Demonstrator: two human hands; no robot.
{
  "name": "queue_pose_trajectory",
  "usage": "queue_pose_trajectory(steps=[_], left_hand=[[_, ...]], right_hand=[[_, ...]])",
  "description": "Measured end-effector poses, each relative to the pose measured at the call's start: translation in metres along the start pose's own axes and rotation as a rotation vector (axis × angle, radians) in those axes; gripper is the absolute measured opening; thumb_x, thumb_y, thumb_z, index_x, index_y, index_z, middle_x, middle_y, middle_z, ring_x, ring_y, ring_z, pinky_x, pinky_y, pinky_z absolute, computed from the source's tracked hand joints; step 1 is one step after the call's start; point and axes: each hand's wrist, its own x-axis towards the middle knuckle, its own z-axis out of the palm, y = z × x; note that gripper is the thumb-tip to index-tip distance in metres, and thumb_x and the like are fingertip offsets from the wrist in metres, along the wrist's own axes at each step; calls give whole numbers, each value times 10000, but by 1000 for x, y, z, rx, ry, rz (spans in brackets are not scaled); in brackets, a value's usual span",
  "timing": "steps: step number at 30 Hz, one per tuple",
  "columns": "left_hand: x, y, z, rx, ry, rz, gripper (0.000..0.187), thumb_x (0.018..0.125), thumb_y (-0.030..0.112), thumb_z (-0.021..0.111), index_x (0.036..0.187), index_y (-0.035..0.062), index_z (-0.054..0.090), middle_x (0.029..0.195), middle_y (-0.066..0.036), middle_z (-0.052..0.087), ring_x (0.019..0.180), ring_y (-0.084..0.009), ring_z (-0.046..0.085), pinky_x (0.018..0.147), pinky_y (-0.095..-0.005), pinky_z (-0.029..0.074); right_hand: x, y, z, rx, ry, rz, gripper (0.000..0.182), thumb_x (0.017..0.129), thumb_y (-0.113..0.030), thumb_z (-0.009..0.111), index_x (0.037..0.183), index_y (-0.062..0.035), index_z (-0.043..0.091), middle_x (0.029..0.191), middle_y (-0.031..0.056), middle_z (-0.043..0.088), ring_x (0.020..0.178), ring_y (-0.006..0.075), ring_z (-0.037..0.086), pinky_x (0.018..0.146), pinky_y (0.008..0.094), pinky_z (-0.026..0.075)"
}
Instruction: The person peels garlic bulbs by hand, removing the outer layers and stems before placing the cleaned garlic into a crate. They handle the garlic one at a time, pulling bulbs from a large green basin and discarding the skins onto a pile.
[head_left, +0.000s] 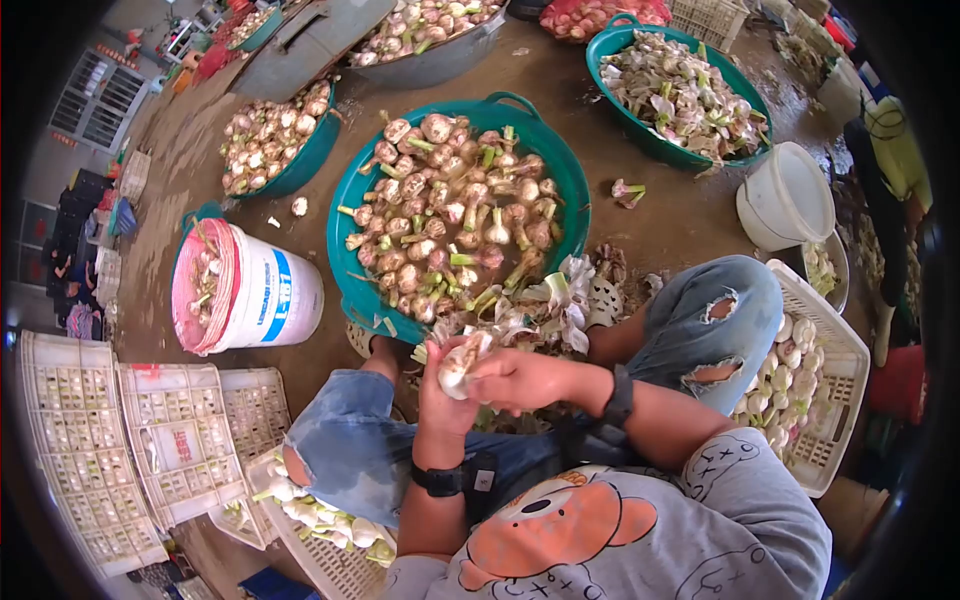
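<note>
A garlic bulb (458, 368), white with some brown outer skin, is held between my two hands above my lap. My left hand (440, 400) wraps round it from the left. From the right, the fingers of my right hand (515, 380) are closed against the bulb. Just beyond my hands stands a green tub (572, 190) full of unpeeled garlic bulbs (430, 215) with short stems. Loose peeled skins (560, 300) lie at its near edge.
A white bucket (290, 295) stands at the left, near stacked crates (180, 440). Crates of white garlic (850, 380) flank my legs. Further off are another green tub (595, 65) of skins, a white pail (790, 200) and a metal basin (440, 70).
</note>
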Motion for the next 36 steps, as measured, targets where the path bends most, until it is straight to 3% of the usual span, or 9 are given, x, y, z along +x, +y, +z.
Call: queue_pose_trajectory(steps=[2,5,7,9,11,13,18,29,36], left_hand=[[3,2,-5,-143,-88,-33,492,885,504,372,1023,53,514,924,-112,575,852,-222,567,725,-329,476],[12,13,-15,-267,-205,-16,555,854,576,366,1029,66,498,831,-113,550,644,-168,503,521,-256,423],[8,17,-10,-55,-41,194,588,867,571,345,1056,29,477,869,-118,546,698,-170,518,590,-259,443],[13,10,-16,353,106,489,569,883,546,332,1077,31,475,912,-109,538,757,-175,520,643,-266,443],[15,8,-15,763,241,767,551,899,521,318,1097,32,474,956,-99,530,815,-179,521,696,-274,443],[7,6,-12,1076,205,972,533,918,470,310,1121,-5,443,1034,-107,512,918,-195,506,797,-301,419],[11,5,-5,1363,171,1321,385,888,340,464,1097,18,468,1008,-155,500,900,-285,505,790,-370,429],[9,-4,1,821,241,829,499,928,436,333,1108,-12,457,1000,-94,508,887,-144,496,771,-268,424],[17,-26,19,897,127,929,476,932,430,312,1087,4,457,1049,-126,508,890,-171,510,793,-314,427]], right_hand=[[-6,-3,-10,587,-181,177,290,898,-270,461,709,-60,526,524,-21,411,434,76,403,449,245,407],[-18,-15,-14,708,-233,169,335,895,-327,463,700,-61,525,493,-38,365,420,66,364,450,239,414],[-13,-18,-12,370,-235,158,392,878,-390,464,690,-54,539,469,6,443,407,125,450,447,284,440],[-14,-14,-6,-1249,31,162,401,866,-396,469,718,-39,575,560,111,571,502,225,577,469,341,459],[-10,-13,-4,-1208,69,268,317,845,-332,519,785,-32,605,687,181,607,633,311,613,515,384,467],[-4,-7,5,-807,517,-91,212,818,-242,568,824,-36,613,677,155,596,625,320,593,539,384,467],[5,-12,12,-792,565,-178,121,770,-146,584,816,-38,616,650,136,584,597,312,578,528,384,464],[7,32,-27,-457,632,-22,186,777,-190,532,802,-26,616,756,188,601,691,362,574,623,403,456],[16,-3,-13,362,422,227,338,912,-297,372,813,-14,530,635,103,538,576,199,534,526,347,422]])
